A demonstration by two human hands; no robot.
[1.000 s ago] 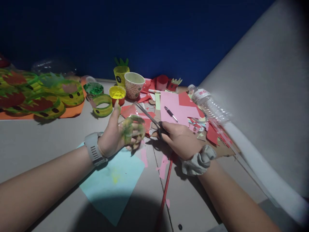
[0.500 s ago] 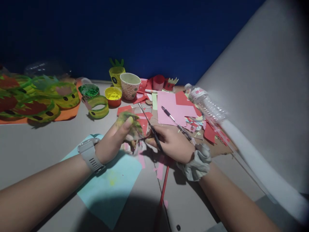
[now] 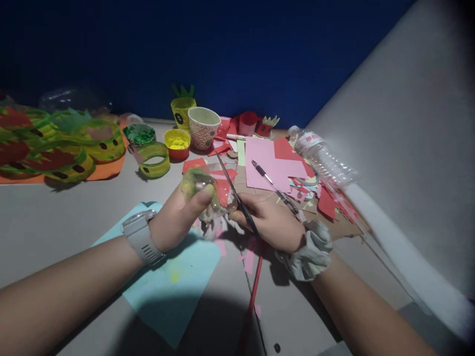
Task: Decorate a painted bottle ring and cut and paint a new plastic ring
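Observation:
My left hand [image 3: 178,217], with a grey watch on the wrist, is closed round a clear plastic piece smeared with yellow-green paint [image 3: 208,190], thumb on top. My right hand [image 3: 272,220], a grey scrunchie on its wrist, grips black-handled scissors [image 3: 233,190]. The blades point up and away, right beside the plastic piece. Both hands hover over the grey table, just past a light blue paper sheet [image 3: 174,277].
Pink paper [image 3: 267,163] with a pen [image 3: 274,188], red scraps and a plastic water bottle [image 3: 322,158] lie to the right. Cups of yellow paint [image 3: 178,143] and green paint [image 3: 140,134], a patterned cup [image 3: 203,127] and painted yellow-green rings [image 3: 55,148] stand behind. A red stick [image 3: 254,291] lies near me.
My left hand turned from palm-up to gripping the painted plastic piece with the thumb on top. The scissors swung more upright and came in beside the piece.

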